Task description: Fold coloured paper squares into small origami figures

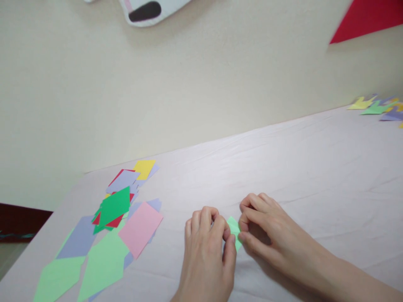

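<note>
A small piece of light green paper [233,228] is between my two hands at the lower middle of the view. My left hand [209,247] pinches its left edge with thumb and forefinger, the other fingers curled. From the right, my right hand [267,230] has thumb and forefinger closed on the other edge. My fingers cover much of the paper, so its full shape is hidden. Left of my hands lie loose coloured sheets, among them a pink sheet [141,228], a dark green sheet [115,206] and a light green sheet [103,262].
A pale cloth [315,167] covers the table, which meets a wall [189,84] at the back. Several folded paper shapes [378,107] in yellow, green and purple stand at the far right. A red shape [371,21] and a white-and-black decoration [146,12] are on the wall.
</note>
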`<state>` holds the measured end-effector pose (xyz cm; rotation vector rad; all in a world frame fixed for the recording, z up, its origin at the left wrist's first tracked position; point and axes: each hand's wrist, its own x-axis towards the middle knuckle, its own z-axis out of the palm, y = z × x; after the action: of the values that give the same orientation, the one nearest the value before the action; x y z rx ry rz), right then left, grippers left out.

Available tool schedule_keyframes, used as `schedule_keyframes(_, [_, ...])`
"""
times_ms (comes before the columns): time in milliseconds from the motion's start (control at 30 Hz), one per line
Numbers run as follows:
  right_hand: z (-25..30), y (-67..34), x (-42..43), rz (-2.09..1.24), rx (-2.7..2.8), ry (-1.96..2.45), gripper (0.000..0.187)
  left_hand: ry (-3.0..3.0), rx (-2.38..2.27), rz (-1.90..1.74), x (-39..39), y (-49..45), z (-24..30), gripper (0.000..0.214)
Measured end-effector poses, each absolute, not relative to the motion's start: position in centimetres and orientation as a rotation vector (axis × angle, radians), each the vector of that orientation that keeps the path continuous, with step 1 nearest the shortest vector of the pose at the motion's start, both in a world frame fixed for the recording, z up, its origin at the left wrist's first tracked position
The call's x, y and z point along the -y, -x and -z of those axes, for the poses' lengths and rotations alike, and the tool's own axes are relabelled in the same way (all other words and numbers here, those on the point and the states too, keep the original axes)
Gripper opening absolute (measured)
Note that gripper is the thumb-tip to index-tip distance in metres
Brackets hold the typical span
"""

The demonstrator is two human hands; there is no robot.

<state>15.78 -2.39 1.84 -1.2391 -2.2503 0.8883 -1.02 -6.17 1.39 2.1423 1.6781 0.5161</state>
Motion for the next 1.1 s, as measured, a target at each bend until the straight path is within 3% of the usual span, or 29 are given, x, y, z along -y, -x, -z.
schedule_keyframes(333, [-1.9,-15.4,2.5,-0.854,2.213,1.272,0.021,-2.114,-1.716,-0.55,6.2,1.0,-1.2,0.015])
schedule_keyframes(733, [-1.7,-15.0,2.7,-0.791,2.244,1.329,0.011,-2.117,-1.736,-0.536,6.1,0.9,-1.1,0.015])
schedule_keyframes(1100, [-1.6,-15.9,2.5,-0.942,2.187,1.19,0.038,-2.071,-1.679,-0.597,6.1,1.0,-1.4,0.022])
